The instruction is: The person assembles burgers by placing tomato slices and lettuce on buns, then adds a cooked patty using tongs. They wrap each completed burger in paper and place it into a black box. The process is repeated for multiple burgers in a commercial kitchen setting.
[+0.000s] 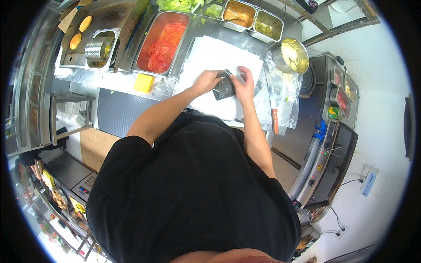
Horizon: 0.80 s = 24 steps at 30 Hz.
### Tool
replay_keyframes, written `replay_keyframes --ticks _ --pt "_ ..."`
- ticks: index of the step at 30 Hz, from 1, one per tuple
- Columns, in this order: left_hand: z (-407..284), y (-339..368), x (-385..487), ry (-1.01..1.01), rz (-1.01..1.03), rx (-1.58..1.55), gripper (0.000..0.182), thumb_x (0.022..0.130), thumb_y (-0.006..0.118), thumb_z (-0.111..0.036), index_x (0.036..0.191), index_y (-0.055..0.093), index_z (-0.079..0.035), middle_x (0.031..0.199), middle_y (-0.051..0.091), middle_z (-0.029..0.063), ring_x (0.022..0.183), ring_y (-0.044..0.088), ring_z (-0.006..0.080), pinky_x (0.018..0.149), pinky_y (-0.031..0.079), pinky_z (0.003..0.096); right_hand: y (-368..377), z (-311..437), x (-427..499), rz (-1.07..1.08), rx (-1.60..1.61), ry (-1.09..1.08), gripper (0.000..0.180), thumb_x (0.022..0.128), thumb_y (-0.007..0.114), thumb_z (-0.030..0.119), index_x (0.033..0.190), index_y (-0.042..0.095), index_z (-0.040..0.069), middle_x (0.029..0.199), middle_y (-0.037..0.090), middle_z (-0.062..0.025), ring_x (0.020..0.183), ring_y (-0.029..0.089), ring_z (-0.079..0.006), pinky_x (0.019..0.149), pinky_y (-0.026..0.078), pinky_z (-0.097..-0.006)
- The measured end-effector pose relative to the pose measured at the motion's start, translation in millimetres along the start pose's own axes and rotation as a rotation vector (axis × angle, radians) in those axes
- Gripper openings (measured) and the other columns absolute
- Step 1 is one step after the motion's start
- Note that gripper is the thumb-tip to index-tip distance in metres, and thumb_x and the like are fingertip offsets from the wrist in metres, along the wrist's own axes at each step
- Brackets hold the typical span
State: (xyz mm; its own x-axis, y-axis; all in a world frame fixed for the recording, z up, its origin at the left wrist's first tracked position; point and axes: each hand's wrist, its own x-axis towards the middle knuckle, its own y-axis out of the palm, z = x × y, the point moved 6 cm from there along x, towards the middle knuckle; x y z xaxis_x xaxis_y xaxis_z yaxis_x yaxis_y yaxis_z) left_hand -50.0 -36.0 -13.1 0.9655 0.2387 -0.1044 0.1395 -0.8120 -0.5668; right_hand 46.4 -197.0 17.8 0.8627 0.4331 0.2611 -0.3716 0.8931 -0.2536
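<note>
A dark wrapper [225,89] with small light dots, apparently paper, lies over white sheets [213,52] on the steel counter. My left hand [206,82] pinches its upper edge, which is rolled or folded over. At the right end of that fold, the thumb of my right hand [245,86] meets the wrapper. The other fingers of that hand curve away from the thumb, and whether they grip anything is unclear. Whatever the wrapper may contain is hidden. Right of the sheets, a knife with an orange-brown handle [275,120] rests on clear plastic film [289,111].
A steel pan of sliced tomatoes [163,49] stands left, beside yellow cheese slices [143,83]. Two buns [75,41] sit on a griddle [108,16]. Behind are lettuce [176,5], a sauce pan [239,14] and a pickle pan [266,28]. A bowl of yellow spread [292,54] stands right.
</note>
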Motion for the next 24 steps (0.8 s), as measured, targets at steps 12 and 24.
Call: replay_keyframes --ticks 12,24 --pt "-30 -6 -32 0.559 -0.241 0.490 0.063 0.087 0.063 -0.003 0.148 0.059 -0.022 0.150 0.057 0.0132 0.113 0.072 0.0290 0.093 0.061 0.0348 11 -3 -88 0.248 0.459 0.896 0.030 0.100 0.071 0.039 0.098 0.067 0.009 0.089 0.063 -0.0011 0.080 0.062 -0.0127 0.078 0.060 -0.0325" --pt "-7 -30 -16 0.026 0.349 -0.372 0.079 0.094 0.069 -0.021 0.161 0.031 0.000 0.158 0.043 0.0248 0.141 0.051 0.0349 0.118 0.038 0.0399 17 -18 -85 0.272 0.461 0.544 0.010 0.100 0.071 0.012 0.096 0.066 0.004 0.090 0.065 0.0016 0.082 0.058 -0.0062 0.075 0.049 -0.0240"
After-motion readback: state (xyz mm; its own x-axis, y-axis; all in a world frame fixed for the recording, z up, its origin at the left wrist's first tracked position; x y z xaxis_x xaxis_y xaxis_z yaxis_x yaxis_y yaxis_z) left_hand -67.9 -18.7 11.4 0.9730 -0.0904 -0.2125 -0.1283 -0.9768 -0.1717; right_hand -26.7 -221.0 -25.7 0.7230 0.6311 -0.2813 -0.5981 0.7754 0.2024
